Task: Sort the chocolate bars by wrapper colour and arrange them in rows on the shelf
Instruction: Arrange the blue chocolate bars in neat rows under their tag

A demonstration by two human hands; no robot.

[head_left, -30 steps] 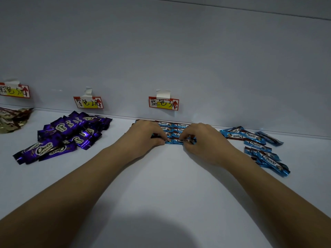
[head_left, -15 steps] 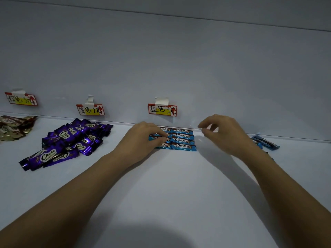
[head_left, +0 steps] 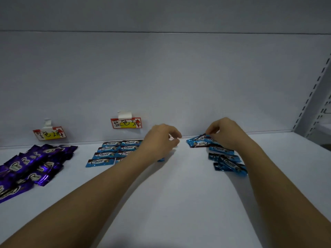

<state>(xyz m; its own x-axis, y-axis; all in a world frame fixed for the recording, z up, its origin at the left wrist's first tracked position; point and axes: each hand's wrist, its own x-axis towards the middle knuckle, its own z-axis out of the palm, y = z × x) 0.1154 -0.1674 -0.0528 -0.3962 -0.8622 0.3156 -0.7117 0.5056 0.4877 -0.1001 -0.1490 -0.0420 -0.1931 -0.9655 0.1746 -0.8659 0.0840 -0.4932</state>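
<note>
Sorting approx. half done: blue rows (head_left: 114,152) begun; right hand (head_left: 226,135) pinches loose blue bar (head_left: 198,142), left hand (head_left: 161,140) loosely curled, empty; purple pile (head_left: 34,165) unsorted.

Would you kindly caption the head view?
Right hand pinches a loose blue bar; left hand hovers beside the blue rows.

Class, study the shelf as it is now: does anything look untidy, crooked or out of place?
Yes. The purple bars lie heaped and overlapping at all angles, not in rows. The loose blue bars by the right hand are jumbled and tilted too. Only the blue bars under the blue label sit in neat rows.
</note>
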